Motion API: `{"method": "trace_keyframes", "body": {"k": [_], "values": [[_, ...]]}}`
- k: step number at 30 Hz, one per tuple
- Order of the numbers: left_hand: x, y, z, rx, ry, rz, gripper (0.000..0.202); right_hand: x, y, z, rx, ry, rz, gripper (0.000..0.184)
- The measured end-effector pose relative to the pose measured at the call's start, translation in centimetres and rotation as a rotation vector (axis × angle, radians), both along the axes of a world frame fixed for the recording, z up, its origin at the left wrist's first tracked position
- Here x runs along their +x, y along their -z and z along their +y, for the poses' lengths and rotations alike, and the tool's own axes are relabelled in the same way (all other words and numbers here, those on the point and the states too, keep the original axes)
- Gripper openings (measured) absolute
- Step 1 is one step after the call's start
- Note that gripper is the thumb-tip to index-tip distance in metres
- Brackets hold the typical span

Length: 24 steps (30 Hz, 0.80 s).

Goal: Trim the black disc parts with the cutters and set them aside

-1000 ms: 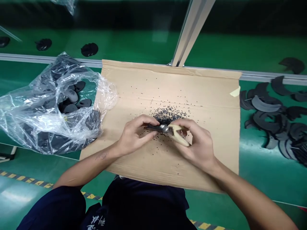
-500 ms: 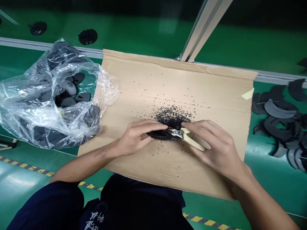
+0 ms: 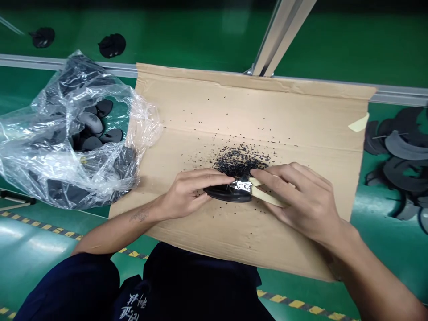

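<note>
Between my hands, over a cardboard sheet (image 3: 187,151), is a black curved plastic part (image 3: 230,195). My left hand (image 3: 190,189) grips its left side, thumb below and fingers along the top. Wrapped round the pale yellow handles of a pair of nippers (image 3: 264,194) is my right hand (image 3: 301,196). The metal jaws point left and lie against the part near my left fingertips; what sits between the blades is too small to tell. Just beyond the part lies a pile of tiny black clippings (image 3: 237,160), scattered thinly outward.
A clear plastic bag (image 3: 67,151) with several black curved parts (image 3: 91,122) stands at the left. More black parts (image 3: 406,149) lie heaped at the right. Behind the cardboard runs a metal rail (image 3: 394,96) with an upright post (image 3: 281,35). Two dark pieces (image 3: 112,45) lie beyond it.
The nippers' handles have come closer together as my right hand squeezes. The jaws have turned slightly, and the black part is tilted a little differently. The camera view has shifted slightly.
</note>
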<state>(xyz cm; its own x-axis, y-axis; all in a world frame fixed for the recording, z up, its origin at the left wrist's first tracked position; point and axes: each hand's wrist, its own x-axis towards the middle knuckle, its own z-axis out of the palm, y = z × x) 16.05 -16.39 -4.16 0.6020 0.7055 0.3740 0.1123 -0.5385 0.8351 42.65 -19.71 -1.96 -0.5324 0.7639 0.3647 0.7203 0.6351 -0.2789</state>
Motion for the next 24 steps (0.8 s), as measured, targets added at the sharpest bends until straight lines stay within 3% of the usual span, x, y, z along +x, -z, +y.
{"method": "trace_keyframes", "body": {"k": [14,17,21,24], "values": [[-0.3,0.3,-0.3,0.030,0.006,0.002,0.043,-0.4,-0.9,-0.5,0.090,0.028,-0.140,0.028],[-0.3,0.2,-0.4,0.040,0.008,0.010,0.044,-0.6,-0.5,-0.6,0.003,0.025,-0.032,0.022],[-0.3,0.2,-0.3,0.054,0.022,0.017,0.043,-0.9,0.4,-0.4,-0.236,0.023,0.296,0.016],[-0.3,0.2,-0.2,0.069,0.055,0.021,0.045,-0.8,0.6,-0.3,-0.250,0.072,0.332,0.013]]}}
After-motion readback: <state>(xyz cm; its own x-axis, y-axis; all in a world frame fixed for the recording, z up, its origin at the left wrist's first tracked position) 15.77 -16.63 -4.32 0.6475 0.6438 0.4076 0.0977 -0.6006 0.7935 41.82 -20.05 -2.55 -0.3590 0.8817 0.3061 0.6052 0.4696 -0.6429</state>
